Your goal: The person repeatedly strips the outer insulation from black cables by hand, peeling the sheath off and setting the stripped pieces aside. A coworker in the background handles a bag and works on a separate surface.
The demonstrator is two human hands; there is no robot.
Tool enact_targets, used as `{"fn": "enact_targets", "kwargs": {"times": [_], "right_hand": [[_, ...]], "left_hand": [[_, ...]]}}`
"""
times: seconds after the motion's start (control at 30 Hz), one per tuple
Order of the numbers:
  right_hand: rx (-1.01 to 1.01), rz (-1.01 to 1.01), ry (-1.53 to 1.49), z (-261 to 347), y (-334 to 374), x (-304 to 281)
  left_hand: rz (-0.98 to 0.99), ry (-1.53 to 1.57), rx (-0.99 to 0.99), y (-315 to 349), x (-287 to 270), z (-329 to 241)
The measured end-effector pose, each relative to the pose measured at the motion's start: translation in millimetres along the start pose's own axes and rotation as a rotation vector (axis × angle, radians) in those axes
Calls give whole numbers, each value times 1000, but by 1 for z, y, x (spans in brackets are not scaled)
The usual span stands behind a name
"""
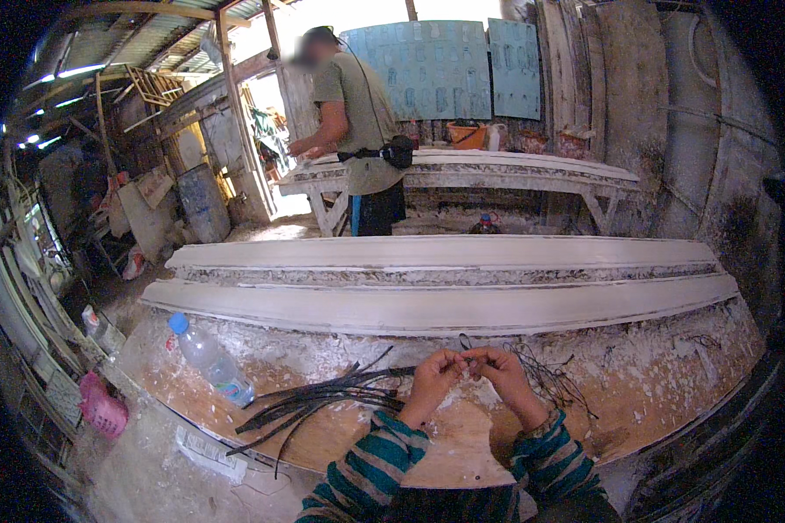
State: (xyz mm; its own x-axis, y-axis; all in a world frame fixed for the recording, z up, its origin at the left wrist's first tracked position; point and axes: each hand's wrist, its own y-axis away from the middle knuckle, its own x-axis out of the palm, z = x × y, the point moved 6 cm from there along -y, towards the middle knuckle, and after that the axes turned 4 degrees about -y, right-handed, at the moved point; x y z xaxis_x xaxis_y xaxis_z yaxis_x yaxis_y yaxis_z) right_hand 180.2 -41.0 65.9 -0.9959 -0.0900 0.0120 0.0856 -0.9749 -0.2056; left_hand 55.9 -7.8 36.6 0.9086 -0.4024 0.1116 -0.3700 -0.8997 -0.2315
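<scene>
My left hand (433,383) and my right hand (503,380) meet over the workbench, fingertips pinched close together. Between them they grip a thin black strand (465,341), whose small end pokes up above the fingers; most of it is hidden. Beside my left hand, a bundle of black flat strips (323,397) fans out to the left across the bench. Several finer black strands (549,376) lie tangled just right of my right hand.
Two long white moulded lengths (445,303) lie across the bench beyond my hands. A clear bottle with a blue cap (208,356) rests at left. Behind, another person (358,131) stands at a second long bench (497,177). A pink bag (103,405) hangs low left.
</scene>
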Motion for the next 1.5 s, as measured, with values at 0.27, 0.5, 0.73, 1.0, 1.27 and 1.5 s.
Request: {"fn": "enact_targets", "kwargs": {"times": [0.27, 0.5, 0.73, 1.0, 1.27, 1.5], "right_hand": [[-38, 21, 163, 14, 4, 2], [-97, -6, 11, 11, 4, 4], [-53, -23, -153, 4, 0, 0], [139, 51, -905, -4, 1, -2], [89, 80, -1160, -7, -5, -11], [71, -25, -885, -5, -4, -13]], "left_hand": [[-65, -182, 158, -7, -17, -13], [-91, -158, 165, -6, -18, -17], [-64, 78, 26, -5, -17, -16], [47, -463, 367, -4, 2, -31], [26, -187, -6, -7, -9, -4], [60, -144, 47, -6, -6, -4]]}}
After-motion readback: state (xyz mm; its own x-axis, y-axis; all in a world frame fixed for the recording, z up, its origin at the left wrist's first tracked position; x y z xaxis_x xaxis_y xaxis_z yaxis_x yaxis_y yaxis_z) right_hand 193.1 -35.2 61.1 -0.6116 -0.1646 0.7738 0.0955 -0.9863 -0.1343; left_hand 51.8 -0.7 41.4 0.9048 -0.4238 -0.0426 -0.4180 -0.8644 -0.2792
